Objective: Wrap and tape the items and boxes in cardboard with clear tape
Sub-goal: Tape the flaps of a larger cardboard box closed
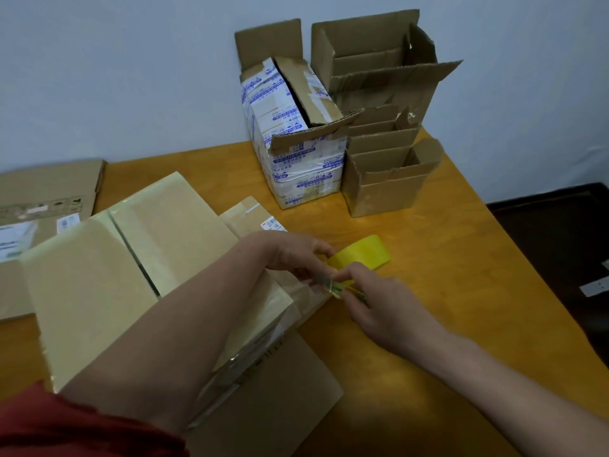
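View from above of a wooden surface (pixel 445 291) against a pale wall. A large parcel (pixel 131 258), wrapped in cardboard and covered in shiny clear tape, lies on the near left part of the surface. It rests on a flat cardboard sheet (pixel 280 400) that reaches toward the near edge.

The left hand (pixel 290 253) reaches across the parcel to its right end with the fingers bent downward; it is unclear whether they grip anything. The right hand (pixel 379 311) is just beside it, its thumb and fingers pinching a small green tool (pixel 342 289) that points at the left fingertips. A yellow tape roll (pixel 362 253) lies touching the surface just behind both hands.

Near the far edge stands a taped box with blue print (pixel 296 150), its top torn open. Several open cardboard boxes (pixel 385 173) are stacked just to its right. Another flattened carton (pixel 43 199) lies at the left edge.
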